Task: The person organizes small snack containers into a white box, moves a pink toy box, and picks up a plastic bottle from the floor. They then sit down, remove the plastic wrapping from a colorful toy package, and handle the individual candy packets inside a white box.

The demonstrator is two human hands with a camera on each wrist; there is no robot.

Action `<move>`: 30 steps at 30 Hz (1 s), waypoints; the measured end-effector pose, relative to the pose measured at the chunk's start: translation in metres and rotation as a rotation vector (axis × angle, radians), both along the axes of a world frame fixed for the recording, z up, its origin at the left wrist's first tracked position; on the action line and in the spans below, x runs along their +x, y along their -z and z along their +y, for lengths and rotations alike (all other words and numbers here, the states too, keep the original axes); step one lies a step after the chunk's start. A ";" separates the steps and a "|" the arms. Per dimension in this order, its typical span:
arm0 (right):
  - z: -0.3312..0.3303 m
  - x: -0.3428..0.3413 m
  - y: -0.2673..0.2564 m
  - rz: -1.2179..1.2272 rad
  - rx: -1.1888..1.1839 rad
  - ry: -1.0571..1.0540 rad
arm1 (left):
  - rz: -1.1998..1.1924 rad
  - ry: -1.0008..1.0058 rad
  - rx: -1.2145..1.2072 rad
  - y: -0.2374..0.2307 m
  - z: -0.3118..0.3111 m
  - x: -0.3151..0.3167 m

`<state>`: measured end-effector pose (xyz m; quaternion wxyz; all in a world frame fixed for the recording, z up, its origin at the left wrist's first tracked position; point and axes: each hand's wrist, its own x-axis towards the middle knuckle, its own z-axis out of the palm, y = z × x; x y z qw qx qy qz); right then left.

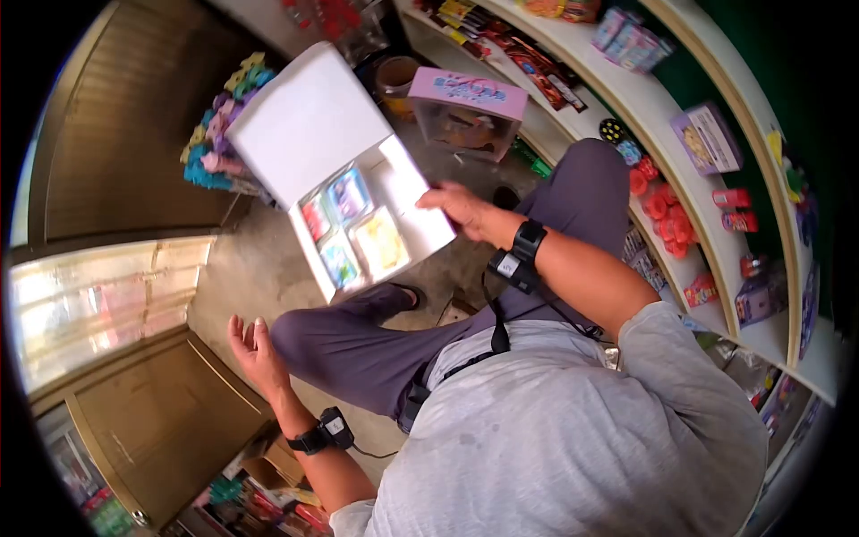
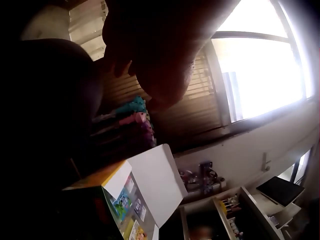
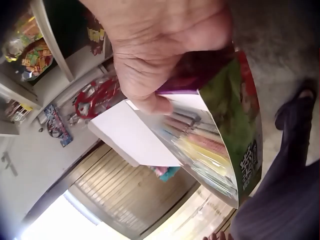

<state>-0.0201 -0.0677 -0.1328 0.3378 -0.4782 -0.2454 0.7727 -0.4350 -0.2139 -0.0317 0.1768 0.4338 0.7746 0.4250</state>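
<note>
My right hand (image 1: 459,206) grips the near right edge of a cardboard box (image 1: 407,174), white inside, with its lid (image 1: 300,121) flipped up. In the right wrist view the thumb (image 3: 156,104) hooks over the rim, and the box's outer side (image 3: 225,117) is printed green. Several flat packets lie in the box, among them a yellowish one (image 1: 380,242) and a blue one (image 1: 347,194); one part of the interior shows bare white. Beside the left knee, my left hand (image 1: 258,358) is held up, fingers spread and holding nothing.
White shelves (image 1: 617,98) of packaged goods line the right side. A pink box with a clear front (image 1: 470,112) stands beyond the open box. Colourful plush-like items (image 1: 224,134) bunch at the left, near a brown cabinet (image 1: 134,116). A low cabinet door (image 1: 161,421) stands at lower left.
</note>
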 end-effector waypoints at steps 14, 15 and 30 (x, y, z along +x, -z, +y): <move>0.070 0.034 0.014 0.053 -0.018 0.160 | 0.353 -0.130 -0.211 0.019 -0.003 0.001; 0.071 0.033 0.005 0.062 0.054 0.175 | 0.346 -0.139 -0.202 0.018 -0.002 0.001; -0.029 0.021 -0.191 0.153 0.409 0.162 | 0.359 -0.105 -0.036 0.018 -0.050 -0.004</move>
